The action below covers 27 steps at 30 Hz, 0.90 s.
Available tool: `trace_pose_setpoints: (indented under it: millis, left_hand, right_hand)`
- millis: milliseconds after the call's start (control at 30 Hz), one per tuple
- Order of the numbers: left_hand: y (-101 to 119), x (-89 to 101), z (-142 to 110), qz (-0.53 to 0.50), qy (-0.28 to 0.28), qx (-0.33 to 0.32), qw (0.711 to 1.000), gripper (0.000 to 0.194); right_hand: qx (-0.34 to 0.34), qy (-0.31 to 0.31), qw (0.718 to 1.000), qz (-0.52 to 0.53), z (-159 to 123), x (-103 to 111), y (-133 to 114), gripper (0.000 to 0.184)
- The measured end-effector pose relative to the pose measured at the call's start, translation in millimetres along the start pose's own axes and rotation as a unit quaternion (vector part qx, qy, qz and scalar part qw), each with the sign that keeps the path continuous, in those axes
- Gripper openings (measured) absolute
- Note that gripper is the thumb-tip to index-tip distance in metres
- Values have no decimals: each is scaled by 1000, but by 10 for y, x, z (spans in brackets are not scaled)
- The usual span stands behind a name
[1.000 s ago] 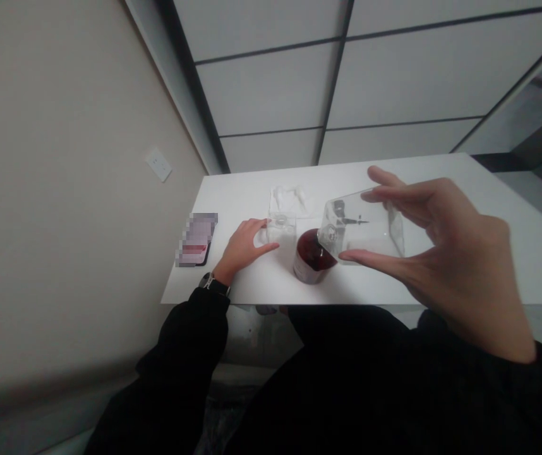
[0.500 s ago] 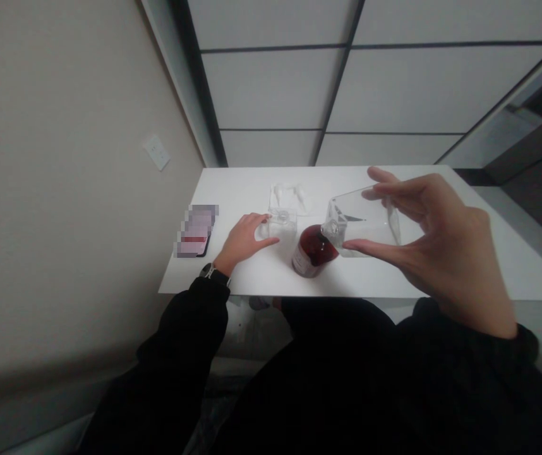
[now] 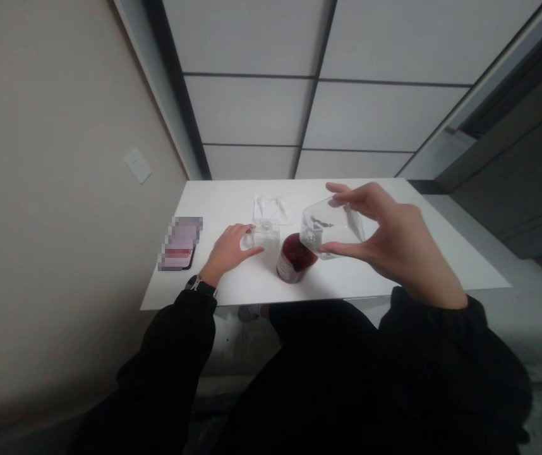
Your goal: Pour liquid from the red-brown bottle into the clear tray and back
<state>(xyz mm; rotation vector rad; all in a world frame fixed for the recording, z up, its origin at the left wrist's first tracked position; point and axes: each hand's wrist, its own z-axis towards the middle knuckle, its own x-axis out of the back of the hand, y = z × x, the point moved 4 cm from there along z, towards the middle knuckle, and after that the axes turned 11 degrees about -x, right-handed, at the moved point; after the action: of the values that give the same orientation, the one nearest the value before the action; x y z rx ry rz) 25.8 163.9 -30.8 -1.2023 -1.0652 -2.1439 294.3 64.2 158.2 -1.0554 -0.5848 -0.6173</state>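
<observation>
My right hand (image 3: 394, 243) grips a clear glass container (image 3: 330, 227), tilted on its side above the white table (image 3: 385, 272), its mouth pointing left toward a dark red bottle (image 3: 292, 259) standing just below it. My left hand (image 3: 227, 251) rests on the table with its fingers curved round a small clear glass (image 3: 264, 232). A watch sits on my left wrist. Both arms wear black sleeves.
A phone (image 3: 180, 249) lies at the table's left side near the beige wall. Crumpled clear plastic wrap (image 3: 273, 205) lies behind the small glass. A wall socket (image 3: 137, 165) is on the left wall. Panelled white screens stand behind the table; dark cabinets at right.
The view has shifted and pulled back. My right hand with the tilted glass container has come lower, closer over the red bottle. My left hand stays by the small glass.
</observation>
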Motion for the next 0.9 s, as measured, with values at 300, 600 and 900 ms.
trace_pose_setpoints:
  millis: [300, 600, 900]
  left_hand:
    - [-18, -3, 5, -14, 2, -3, 1000, 60]
    - [5, 13, 2, -14, 2, -4, 1000, 59]
    - [26, 28, 3, -15, 1, -1, 1000, 58]
  right_hand:
    - [22, -50, 998, -43, 105, 7, -27, 55]
    - [9, -84, 994, -76, 203, 17, -88, 55]
    - [28, -87, 990, -105, 277, 5, -118, 56]
